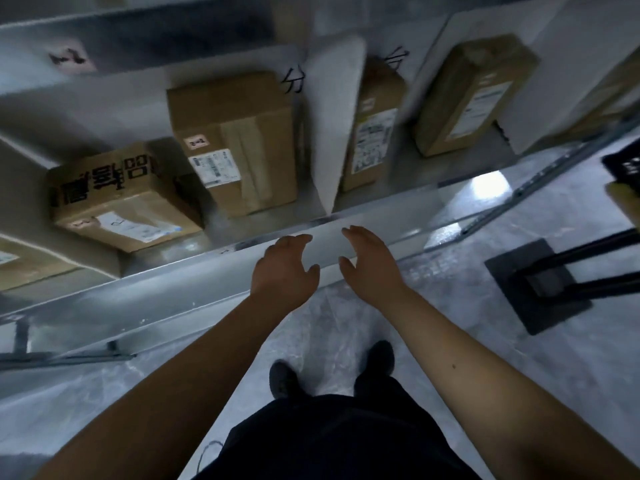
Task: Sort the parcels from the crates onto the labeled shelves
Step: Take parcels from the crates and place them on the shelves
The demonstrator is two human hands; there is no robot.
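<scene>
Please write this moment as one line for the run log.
left hand: open, holds nothing | right hand: open, holds nothing | both over shelf edge | parcels on shelf

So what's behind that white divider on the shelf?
A tall cardboard parcel stands just right of the white divider, its left side hidden by it. Anything further back is covered.

Matt cardboard parcels (239, 140), glossy metal shelf (194, 282)
</scene>
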